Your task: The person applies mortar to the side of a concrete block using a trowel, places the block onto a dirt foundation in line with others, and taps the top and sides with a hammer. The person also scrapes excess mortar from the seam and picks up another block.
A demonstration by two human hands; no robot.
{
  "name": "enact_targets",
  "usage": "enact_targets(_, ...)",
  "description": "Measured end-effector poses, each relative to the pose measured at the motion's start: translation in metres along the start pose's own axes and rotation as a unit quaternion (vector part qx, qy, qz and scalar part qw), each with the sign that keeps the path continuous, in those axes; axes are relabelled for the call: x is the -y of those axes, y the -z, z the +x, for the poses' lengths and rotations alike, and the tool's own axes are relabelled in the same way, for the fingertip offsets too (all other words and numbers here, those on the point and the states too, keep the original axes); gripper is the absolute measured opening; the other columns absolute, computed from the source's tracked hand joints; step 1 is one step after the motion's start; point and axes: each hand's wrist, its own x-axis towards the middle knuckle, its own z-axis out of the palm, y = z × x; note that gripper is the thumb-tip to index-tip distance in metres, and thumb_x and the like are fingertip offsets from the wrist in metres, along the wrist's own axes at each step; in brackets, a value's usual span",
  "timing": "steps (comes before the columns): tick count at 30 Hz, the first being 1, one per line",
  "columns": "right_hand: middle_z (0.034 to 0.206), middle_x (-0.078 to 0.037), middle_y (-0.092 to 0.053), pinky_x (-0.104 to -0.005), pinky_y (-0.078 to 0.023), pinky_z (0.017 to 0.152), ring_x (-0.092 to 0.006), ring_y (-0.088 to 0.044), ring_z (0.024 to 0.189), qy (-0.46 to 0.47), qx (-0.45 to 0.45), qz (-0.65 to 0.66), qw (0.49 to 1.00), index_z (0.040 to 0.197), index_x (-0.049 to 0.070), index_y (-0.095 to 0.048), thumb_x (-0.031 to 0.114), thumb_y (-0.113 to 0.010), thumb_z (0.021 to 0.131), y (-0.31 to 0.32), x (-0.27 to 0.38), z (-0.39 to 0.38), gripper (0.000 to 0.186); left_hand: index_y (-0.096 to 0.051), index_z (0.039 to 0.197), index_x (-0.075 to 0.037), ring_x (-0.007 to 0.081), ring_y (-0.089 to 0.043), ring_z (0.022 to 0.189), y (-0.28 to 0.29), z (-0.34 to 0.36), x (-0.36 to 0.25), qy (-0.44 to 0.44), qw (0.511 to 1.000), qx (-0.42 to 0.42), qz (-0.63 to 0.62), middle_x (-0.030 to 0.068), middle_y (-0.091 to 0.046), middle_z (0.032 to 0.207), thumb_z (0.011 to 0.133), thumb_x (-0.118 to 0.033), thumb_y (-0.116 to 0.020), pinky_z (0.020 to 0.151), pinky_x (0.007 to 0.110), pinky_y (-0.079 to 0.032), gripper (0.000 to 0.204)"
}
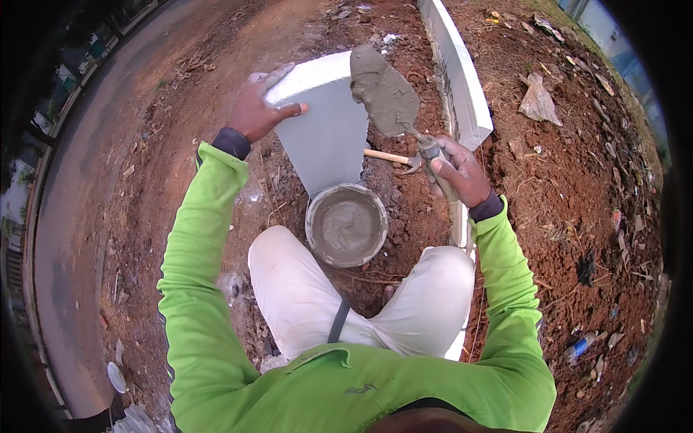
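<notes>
My left hand point(256, 108) grips the upper left edge of a white lightweight block point(317, 133), which stands tilted above a round bucket of wet grey mortar point(346, 227). My right hand point(456, 172) is closed around the handle of a trowel point(439, 157). Its blade carries a thick heap of grey mortar point(382, 90) at the block's upper right end, hiding that corner; whether they touch I cannot tell. A hammer point(390, 156) with a wooden handle lies beside the block, partly hidden behind it.
A low white block wall point(458, 68) runs along my right, beside a thin line. Red soil surrounds me, scattered with a plastic bag point(540, 101), a bottle point(579, 348) and debris. A paved road point(68, 216) with a curb curves along the far left.
</notes>
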Motion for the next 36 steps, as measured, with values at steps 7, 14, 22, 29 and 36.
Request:
enact_targets(7, 0.092, -0.014, -0.07, -0.0367, -0.056, 0.068, -0.0281, -0.07, 0.075, 0.288, -0.191, -0.381, 0.858, 0.128, 0.008, -0.067, 0.034, -0.071, 0.094, -0.037, 0.018, 0.05, 0.043, -0.032, 0.147, 0.008, 0.0289, -0.057, 0.129, -0.055, -0.031, 0.021, 0.05, 0.92, -0.116, -0.371, 0.025, -0.054, 0.138, 0.068, -0.028, -0.096, 0.111, 0.039, -0.046, 0.108)
enact_targets(14, 0.086, -0.004, -0.061, -0.0405, -0.052, 0.059, -0.0241, -0.062, 0.069, 0.221, -0.232, -0.639, 0.699, 0.139, 0.027, -0.061, 0.034, -0.074, 0.088, -0.067, 0.017, 0.059, 0.054, -0.04, 0.144, 0.014, 0.0265, -0.065, 0.118, -0.051, -0.035, 0.017, 0.051, 0.937, -0.119, -0.323, 0.0244, -0.062, 0.129, 0.07, -0.035, -0.094, 0.103, 0.037, -0.051, 0.104)
enact_targets(22, 0.085, -0.001, -0.058, -0.0361, -0.05, 0.061, -0.0191, -0.06, 0.072, 0.27, -0.185, -0.691, 0.645, 0.144, 0.029, -0.056, 0.035, -0.074, 0.086, -0.068, 0.017, 0.047, 0.061, -0.041, 0.145, 0.011, 0.023, -0.066, 0.114, -0.054, -0.037, 0.026, 0.035, 0.946, -0.133, -0.295, 0.02, -0.064, 0.126, 0.075, -0.03, -0.091, 0.098, 0.035, -0.054, 0.095)
enact_targets(29, 0.096, -0.012, -0.073, -0.0404, -0.057, 0.072, -0.0332, -0.071, 0.082, 0.206, -0.181, -0.503, 0.82, 0.132, 0.021, -0.068, 0.029, -0.075, 0.087, -0.037, 0.037, 0.018, 0.046, -0.033, 0.149, 0.015, 0.0289, -0.06, 0.123, -0.068, -0.036, 0.033, 0.049, 0.935, -0.144, -0.321, 0.0265, -0.054, 0.135, 0.07, -0.038, -0.093, 0.103, 0.038, -0.051, 0.112)
enact_targets(36, 0.082, -0.009, -0.063, -0.0434, -0.054, 0.066, -0.0309, -0.065, 0.071, 0.202, -0.29, -0.525, 0.774, 0.138, 0.026, -0.063, 0.025, -0.073, 0.088, -0.052, 0.015, 0.058, 0.05, -0.03, 0.152, 0.005, 0.0252, -0.058, 0.125, -0.073, -0.04, 0.025, 0.04, 0.918, -0.138, -0.369, 0.0181, -0.054, 0.139, 0.078, -0.016, -0.088, 0.107, 0.038, -0.048, 0.096)
